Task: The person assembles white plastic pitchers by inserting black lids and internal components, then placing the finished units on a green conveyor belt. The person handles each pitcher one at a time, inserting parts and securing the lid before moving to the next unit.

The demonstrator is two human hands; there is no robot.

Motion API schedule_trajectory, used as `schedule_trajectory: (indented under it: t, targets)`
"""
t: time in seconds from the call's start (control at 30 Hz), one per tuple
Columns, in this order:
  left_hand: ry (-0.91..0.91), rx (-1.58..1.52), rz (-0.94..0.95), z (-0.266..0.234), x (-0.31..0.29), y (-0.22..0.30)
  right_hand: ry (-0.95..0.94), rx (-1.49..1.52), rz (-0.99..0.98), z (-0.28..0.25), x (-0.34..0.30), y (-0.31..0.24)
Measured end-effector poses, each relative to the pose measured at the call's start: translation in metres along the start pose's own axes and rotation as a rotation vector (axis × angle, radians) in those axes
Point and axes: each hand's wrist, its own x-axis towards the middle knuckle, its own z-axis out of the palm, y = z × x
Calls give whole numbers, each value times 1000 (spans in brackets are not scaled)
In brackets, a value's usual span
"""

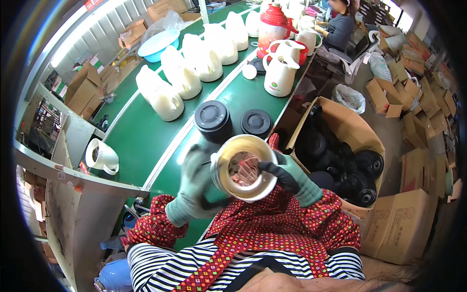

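Observation:
A white jug body [219,170], its round open end facing up toward me, is held in front of my chest. Reddish-brown surfaces show inside it. My right hand [294,177], in a green glove with dark fingertips, is closed on the right side of its rim. Beside its left side is my left hand [194,190], gloved alike and blurred by motion, with thumb and fingers apart. Just beyond the jug body stand a stack of black round discs [212,117] and a lower black disc pile [256,121] on the green work surface [170,146].
Rows of white jug shells [209,58] stand farther back, near a red jug [275,29] and a finished-looking white jug [282,75]. A carton [311,114] of black parts is at my right. Another white jug [102,156] lies at left. A person [340,29] sits far off.

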Motion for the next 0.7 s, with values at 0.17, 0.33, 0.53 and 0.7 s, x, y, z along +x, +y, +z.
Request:
schedule_trajectory:
  t: [0.17,0.33,0.53,0.7]
  targets:
    - [-69,-1065,-1021,53,-37,-46,-38,114,48,-39,-38,-31]
    - [-270,-2235,-1024,113,-49,-45,-291,-5,154,-28,-12,-62]
    - [-187,-1720,-766,102,-34,-48,-475,-204,82,-3,69,-54]
    - [-53,-1831,-869,95,-36,-64,74,-994,-100,-65,181,45]
